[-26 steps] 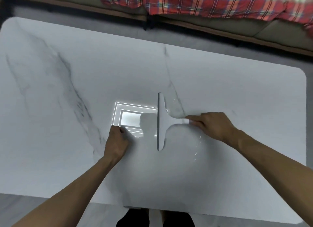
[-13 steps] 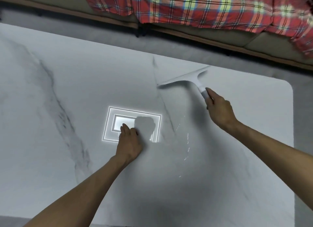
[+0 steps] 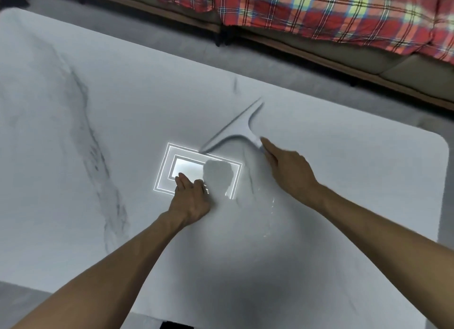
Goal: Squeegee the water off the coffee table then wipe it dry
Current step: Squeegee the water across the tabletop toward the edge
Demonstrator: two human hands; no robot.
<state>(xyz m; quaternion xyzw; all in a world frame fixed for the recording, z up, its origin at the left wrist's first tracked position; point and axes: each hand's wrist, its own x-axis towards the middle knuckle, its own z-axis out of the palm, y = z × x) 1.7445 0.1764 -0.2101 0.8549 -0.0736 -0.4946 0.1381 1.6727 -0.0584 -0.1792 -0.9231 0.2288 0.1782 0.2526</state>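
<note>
Marble-look coffee table (image 3: 122, 107), white, filled most of the view, corners rounded. Grey veining (image 3: 93, 144) ran from the far left edge toward the near edge. Left hand (image 3: 191, 198) lay palm down near the middle of the top, fingers straight and close together, pressed flat on the surface and holding nothing. Its fingertips overlapped a bright rectangular reflection of a ceiling light (image 3: 181, 169), with a dark head-shaped shadow cutting the reflection's right half. Just beyond that, right of centre, sat the squeegee (image 3: 235, 129), white; its blade ran on a slant from the reflection's far edge toward the far right corner. The blade looked to be down on the top, but motion blur left contact uncertain. Right hand (image 3: 290, 174) gripped the squeegee's short handle, fingers curled round it, one finger laid along the handle. Water droplets (image 3: 271, 206) glinted in a thin trail toward the near edge, below the right wrist. Beyond the far edge stood a sofa (image 3: 405, 68) draped with a red plaid blanket (image 3: 319, 14).
</note>
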